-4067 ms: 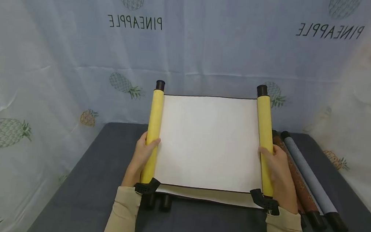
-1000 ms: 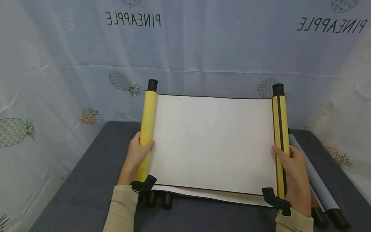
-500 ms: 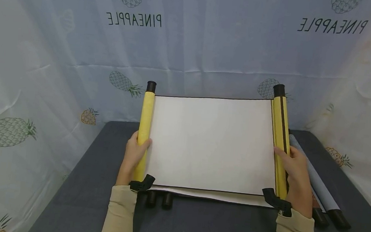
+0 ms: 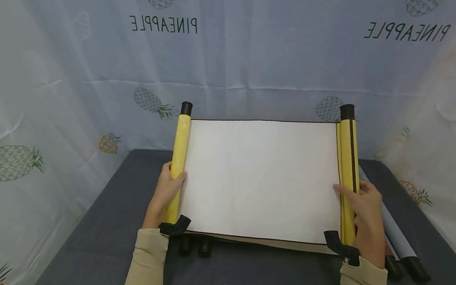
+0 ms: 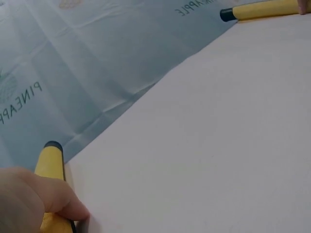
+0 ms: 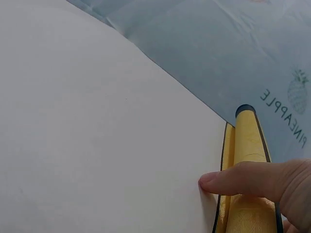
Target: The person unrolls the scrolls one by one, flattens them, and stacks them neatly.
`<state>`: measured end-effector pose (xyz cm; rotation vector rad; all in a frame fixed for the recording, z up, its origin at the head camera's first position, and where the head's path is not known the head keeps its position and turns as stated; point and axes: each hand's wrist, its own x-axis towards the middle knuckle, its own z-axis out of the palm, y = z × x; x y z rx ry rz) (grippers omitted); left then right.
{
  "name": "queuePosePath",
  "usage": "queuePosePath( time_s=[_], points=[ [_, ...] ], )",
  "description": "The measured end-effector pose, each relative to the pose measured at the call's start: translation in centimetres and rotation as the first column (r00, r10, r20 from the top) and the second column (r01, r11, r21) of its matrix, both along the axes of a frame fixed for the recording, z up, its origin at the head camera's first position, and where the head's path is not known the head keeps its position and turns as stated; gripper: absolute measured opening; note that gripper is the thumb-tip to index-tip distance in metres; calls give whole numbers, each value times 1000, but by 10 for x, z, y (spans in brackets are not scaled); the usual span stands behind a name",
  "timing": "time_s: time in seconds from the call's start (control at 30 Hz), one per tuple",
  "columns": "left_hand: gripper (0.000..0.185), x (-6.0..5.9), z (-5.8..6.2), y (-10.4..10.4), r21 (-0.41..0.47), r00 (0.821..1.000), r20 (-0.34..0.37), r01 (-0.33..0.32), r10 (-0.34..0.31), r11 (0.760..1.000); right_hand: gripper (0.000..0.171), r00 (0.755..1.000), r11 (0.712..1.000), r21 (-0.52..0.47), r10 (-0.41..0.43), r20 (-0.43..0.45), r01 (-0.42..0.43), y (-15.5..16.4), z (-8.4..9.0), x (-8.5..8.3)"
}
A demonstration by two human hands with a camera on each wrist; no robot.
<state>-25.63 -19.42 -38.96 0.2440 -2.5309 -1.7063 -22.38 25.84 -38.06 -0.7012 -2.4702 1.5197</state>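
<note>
Scroll paper [image 4: 261, 177] was held stretched out flat above the bench [image 4: 93, 239], over its middle and toward the near edge. The left yellow roller [image 4: 179, 156] was gripped by the left hand [image 4: 166, 193], with the fingers curled round it and the thumb laid over the front. The right yellow roller [image 4: 347, 171] was gripped the same way by the right hand [image 4: 362, 215], with the thumb pressed at the edge of the white sheet. The rollers were kept well apart, likely so that the paper was pulled tight and stayed smooth. Both were tipped up at the far end, so the sheet was turned toward the head camera.

Two more rolled scrolls [image 4: 396, 238] were laid along the right edge of the bench, just beside the right hand. They were partly covered by that hand and the right roller, so only the grey one and two dark end caps were plain. Two small dark caps [image 4: 195, 246] were seen under the near edge of the sheet, but what they belonged to was hidden by the paper. Most of the bench under the sheet was hidden too. Nothing was seen written on the white side. In the wrist views only a thumb, a bit of roller and white paper could be made out. A cloth with pineapples [image 4: 54, 77] was hung behind the bench.
</note>
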Motion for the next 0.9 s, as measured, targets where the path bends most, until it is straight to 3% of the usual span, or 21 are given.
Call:
queuePosePath(
  time_s=[0.33, 0.6, 0.9],
  points=[
    [81, -1, -3, -2, -60, 1000, 8, -20, 21, 998, 77, 999, 1000, -7, -28, 19, 28, 0, 0, -1],
    [63, 0, -4, -8, -57, 999, -13, -32, 31, 998, 66, 999, 999, -21, -48, -15, 48, 0, -2, -3],
    [57, 0, -4, -17, -106, 997, -67, -40, 33, 994, 64, 998, 1000, -6, 23, -66, -23, 0, -1, 0]
  ],
)
